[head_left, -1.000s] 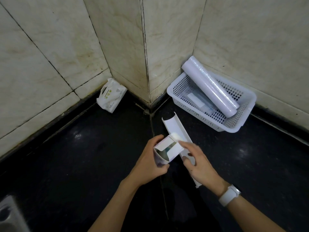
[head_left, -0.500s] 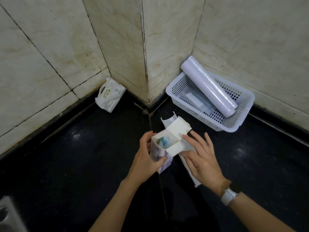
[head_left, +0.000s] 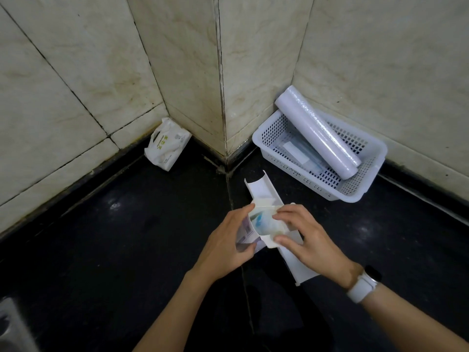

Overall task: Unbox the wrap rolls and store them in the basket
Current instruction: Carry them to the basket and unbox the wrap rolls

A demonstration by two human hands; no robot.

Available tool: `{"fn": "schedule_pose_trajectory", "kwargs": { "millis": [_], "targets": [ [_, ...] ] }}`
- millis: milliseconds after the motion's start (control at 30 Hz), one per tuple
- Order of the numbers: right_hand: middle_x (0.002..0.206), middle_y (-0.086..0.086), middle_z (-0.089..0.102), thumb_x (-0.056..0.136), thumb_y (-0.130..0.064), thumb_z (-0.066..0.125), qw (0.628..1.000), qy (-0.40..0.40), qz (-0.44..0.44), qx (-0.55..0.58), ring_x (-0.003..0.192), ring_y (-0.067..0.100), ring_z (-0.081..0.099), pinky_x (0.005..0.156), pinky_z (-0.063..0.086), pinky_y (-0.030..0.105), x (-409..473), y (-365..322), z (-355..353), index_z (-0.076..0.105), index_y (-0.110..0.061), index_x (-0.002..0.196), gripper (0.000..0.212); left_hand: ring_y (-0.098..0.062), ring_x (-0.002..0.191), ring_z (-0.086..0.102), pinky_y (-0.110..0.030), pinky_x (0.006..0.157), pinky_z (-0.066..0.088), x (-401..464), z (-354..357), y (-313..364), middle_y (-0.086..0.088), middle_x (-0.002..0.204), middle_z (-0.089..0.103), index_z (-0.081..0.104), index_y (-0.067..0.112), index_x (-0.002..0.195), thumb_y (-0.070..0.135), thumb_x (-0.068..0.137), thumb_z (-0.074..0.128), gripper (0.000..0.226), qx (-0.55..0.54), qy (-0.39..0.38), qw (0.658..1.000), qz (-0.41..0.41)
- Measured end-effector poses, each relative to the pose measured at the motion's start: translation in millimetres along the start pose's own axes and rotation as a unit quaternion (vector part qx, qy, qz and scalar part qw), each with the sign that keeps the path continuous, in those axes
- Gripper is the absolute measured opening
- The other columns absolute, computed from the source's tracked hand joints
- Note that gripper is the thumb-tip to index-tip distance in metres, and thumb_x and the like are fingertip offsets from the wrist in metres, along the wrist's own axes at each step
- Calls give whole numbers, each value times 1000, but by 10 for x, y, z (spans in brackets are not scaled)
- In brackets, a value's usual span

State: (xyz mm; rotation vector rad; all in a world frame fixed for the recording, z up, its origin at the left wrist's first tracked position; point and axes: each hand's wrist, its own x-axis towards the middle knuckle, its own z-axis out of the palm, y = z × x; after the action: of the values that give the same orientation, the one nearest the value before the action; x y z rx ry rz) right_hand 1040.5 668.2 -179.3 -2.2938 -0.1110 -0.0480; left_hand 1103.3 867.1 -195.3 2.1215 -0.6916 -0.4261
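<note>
A white cardboard wrap box stands upright above the black counter, its top end open. A bluish roll shows inside the opening. My left hand grips the box's left side. My right hand has its fingers on the opened top flaps at the box's right edge. A white perforated basket sits in the right corner against the wall. One long white wrap roll lies slanted across it, one end poking over the rim. A flat clear packet rests on the basket floor.
An emptied, opened white box lies flat on the counter under my hands. A white tissue pack leans in the left wall corner. Tiled walls close off the back. A grey object sits at the bottom left edge.
The box's top flaps have been folded open, exposing the roll inside. My right hand moved from the flap's front onto the box's right rim.
</note>
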Motion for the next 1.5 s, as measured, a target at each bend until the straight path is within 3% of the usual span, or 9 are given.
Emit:
{"fn": "schedule_pose_trajectory", "kwargs": {
  "millis": [200,300,433,633,833,1133,1267,1367,1500],
  "targets": [
    [135,-3,28,77,-30,69,986,-85,-11,-141,116,3,23,103,31,26,14,140,25,17,-27,142,84,14,117,37,-17,91,39,89,-41,-19,41,121,32,11,61,130,43,69,71,88,-40,-69,996,-33],
    [127,1,31,75,-27,70,989,-55,9,-137,113,9,29,98,39,28,78,128,17,27,-22,137,76,-1,119,40,-24,92,42,118,-43,-10,28,124,27,20,52,130,48,58,77,92,-31,-95,994,-32],
    [122,4,38,78,-26,67,987,-52,-25,-149,109,13,35,88,48,33,104,49,61,29,-18,135,69,12,110,38,-11,84,38,113,10,39,43,119,18,30,42,124,55,56,75,83,-27,-47,998,-22],
    [109,-4,37,87,-23,54,990,-116,-27,-69,87,6,47,81,48,26,107,-19,-202,45,-25,128,43,5,102,51,-22,82,48,93,-73,35,28,108,53,43,47,109,56,62,66,53,-4,-42,999,-17],
    [95,-8,26,85,-38,54,928,-216,-63,-298,84,7,28,65,29,24,320,-128,-341,34,-43,131,51,3,100,47,-19,78,46,110,-115,52,25,105,50,41,45,111,39,69,68,50,9,-68,998,1],
    [105,2,45,80,-34,57,916,-179,-101,-345,88,20,48,70,35,30,308,-235,-135,35,-31,126,51,9,101,43,-19,80,43,141,-218,15,32,102,47,39,47,110,37,68,69,53,43,-98,994,2],
    [83,6,54,65,-26,72,910,-164,-103,-366,70,22,53,55,37,31,339,-317,-56,61,-24,102,39,7,96,47,-22,78,46,156,-201,29,28,98,51,42,45,108,37,68,67,48,44,-112,993,2],
    [71,6,53,63,-17,74,931,-135,-123,-316,61,20,52,48,40,28,330,-272,-41,70,-21,88,25,1,96,50,-23,80,47,149,-174,31,21,103,54,42,45,108,40,67,70,50,34,-113,993,-2],
    [95,10,52,80,-6,53,972,-110,-66,-197,82,20,49,61,44,29,259,-129,-101,63,-7,99,21,-6,101,47,-25,89,40,176,-210,-60,15,113,51,41,36,121,40,68,70,61,100,-76,992,-25]
  ]
}}
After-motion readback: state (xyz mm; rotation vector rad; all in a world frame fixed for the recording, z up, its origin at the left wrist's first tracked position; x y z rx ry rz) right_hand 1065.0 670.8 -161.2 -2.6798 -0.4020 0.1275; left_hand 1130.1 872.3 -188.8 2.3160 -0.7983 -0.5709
